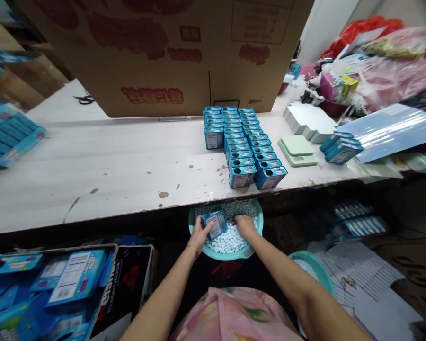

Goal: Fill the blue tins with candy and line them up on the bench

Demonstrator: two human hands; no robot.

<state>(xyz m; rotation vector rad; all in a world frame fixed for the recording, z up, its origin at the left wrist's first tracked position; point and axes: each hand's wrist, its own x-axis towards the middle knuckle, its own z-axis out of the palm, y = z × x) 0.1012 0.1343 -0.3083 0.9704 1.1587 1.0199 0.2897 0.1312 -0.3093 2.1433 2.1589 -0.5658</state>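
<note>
My left hand [199, 235] grips a small blue printed box [215, 224], tilted over a turquoise basin [195, 242]. The basin, below the table's front edge, holds a heap of small white pellets [226, 242]. My right hand [245, 225] reaches into those pellets at the basin's right side. Its fingertips are sunk among them, so I cannot see whether it holds any. On the table beyond, rows of matching blue boxes [242, 175] stand upright, the nearer ones showing dark round holes in their tops.
A pale green scale [298, 150] sits right of the rows, near stacked white cards [309, 121]. A big cardboard carton [199, 76] stands behind. At lower left, a carton holds many blue boxes [76, 277]. Another turquoise basin [324, 274] is at lower right.
</note>
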